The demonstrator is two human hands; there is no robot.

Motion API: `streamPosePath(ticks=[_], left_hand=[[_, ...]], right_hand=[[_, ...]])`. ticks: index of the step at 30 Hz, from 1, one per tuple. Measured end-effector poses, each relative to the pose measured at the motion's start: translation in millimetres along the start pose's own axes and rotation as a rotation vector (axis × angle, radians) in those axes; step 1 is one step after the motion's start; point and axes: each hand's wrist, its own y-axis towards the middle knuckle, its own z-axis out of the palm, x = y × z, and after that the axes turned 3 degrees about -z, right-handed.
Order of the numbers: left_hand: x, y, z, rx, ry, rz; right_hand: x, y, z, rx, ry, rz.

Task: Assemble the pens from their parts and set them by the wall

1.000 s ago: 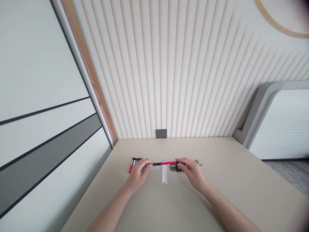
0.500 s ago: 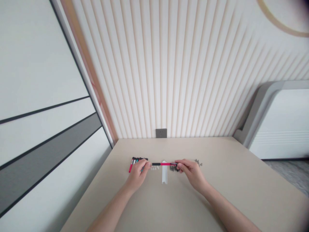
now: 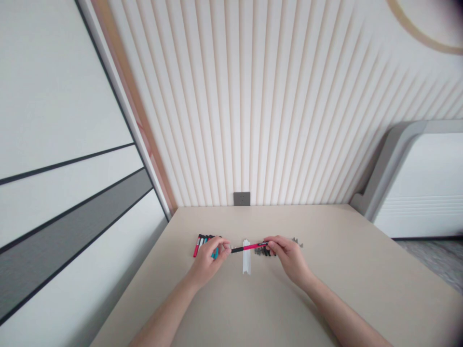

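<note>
- The right hand's (image 3: 289, 258) fingers (image 3: 272, 242) are pinching the right end of a slim red pen with a black tip (image 3: 251, 246), holding it level just above the desk (image 3: 253, 308).
- The left hand's (image 3: 208, 260) fingers (image 3: 222, 243) are curling closed, tips together just beside the pen's black left end; whether they are gripping anything is too small to tell.
- Flat white plastic strips (image 3: 246, 262) are lying under the pen, small dark parts (image 3: 261, 252) near the right hand.
- A row of coloured pens (image 3: 198, 243) is lying left of the left hand.

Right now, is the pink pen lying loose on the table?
No, the right hand grips one end of the pink pen, which crosses over the white strips.
</note>
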Motion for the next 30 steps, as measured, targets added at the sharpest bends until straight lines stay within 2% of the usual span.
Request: streamPosePath(ticks=[13,22,27,30], left_hand=[[1.9,-0.4,1.3,-0.013,0.030,0.096],[0.0,-2.7,2.6,-0.035,0.010,0.000],[-0.3,-2.1,0.9,0.008,0.032,0.032],[1.3,-2.4,1.3,-0.005,0.013,0.042]], right_hand=[[1.9,1.0,-0.7,-0.013,-0.004,0.006],[0.1,0.9,-0.8,-0.042,-0.005,0.008],[-0.8,0.8,-0.8,-0.037,-0.006,0.007],[-0.6,0.8,-0.7,-0.034,-0.011,0.004]])
